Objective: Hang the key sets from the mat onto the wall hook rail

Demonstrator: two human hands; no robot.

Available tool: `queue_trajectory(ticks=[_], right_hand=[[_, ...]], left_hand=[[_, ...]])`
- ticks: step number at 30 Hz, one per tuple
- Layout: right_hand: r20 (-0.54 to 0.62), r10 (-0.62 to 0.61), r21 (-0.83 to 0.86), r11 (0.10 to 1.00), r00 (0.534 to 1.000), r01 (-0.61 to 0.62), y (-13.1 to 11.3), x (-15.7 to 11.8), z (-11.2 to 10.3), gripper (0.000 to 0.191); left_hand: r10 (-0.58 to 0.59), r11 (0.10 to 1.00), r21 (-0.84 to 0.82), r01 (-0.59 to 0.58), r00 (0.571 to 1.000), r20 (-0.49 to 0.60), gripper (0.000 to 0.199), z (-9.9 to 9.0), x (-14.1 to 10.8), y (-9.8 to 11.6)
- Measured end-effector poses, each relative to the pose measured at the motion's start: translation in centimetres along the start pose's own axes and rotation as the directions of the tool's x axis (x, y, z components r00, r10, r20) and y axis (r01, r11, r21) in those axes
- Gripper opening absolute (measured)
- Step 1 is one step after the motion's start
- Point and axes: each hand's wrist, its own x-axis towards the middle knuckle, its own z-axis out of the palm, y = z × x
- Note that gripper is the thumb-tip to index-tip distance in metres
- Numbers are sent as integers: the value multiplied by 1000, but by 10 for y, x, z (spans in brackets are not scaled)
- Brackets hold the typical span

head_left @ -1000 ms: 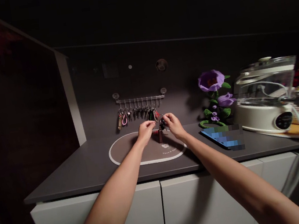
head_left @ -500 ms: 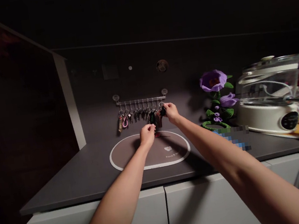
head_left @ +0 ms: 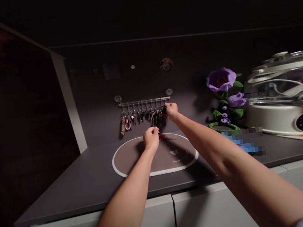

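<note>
Head view, rail as landmark. Small black key bundle (head_left: 164, 110) sits just below the right end of the clear plastic hook rail (head_left: 144, 101).

Right hand (head_left: 171, 110): thumb and fingers pinched on the bundle from its right side.

Left hand (head_left: 151, 138): below the rail's right half, over the oval grey-brown mat with white rim (head_left: 130, 161). Fingertips bunched; cannot tell if they grip anything. Slim red object (head_left: 162, 137) just beside them.

Step in hand (judged): fitting the bundle to a hook at rail's right end. Next move likely calls for lining up its ring, release only once weight is borne.

Orientation: bundle partly covered, appears to point downward; long axis probably near vertical, crosswise to rail.
</note>
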Motion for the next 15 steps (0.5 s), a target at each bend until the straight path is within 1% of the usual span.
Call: queue_trajectory(ticks=[2,5,9,15], right_hand=[[-34,20,-13,1000,999,-20,2,0,1,24],[-43,11,-17,1000,999,-11,5,-1,0,23],[-55,51,-3,999,997,-52,10,-4,-3,23],[22,64,28,998,998,-65,15,-8,-9,24]], left_hand=[[-16,1000,-10,15,1000,-4,20,0,0,1],[-10,1000,-17,10,1000,-14,20,-1,1,1],[-7,1000,-17,6,1000,-27,20,-1,2,-2],[9,1000,21,-9,1000,-19,20,-1,4,-7]])
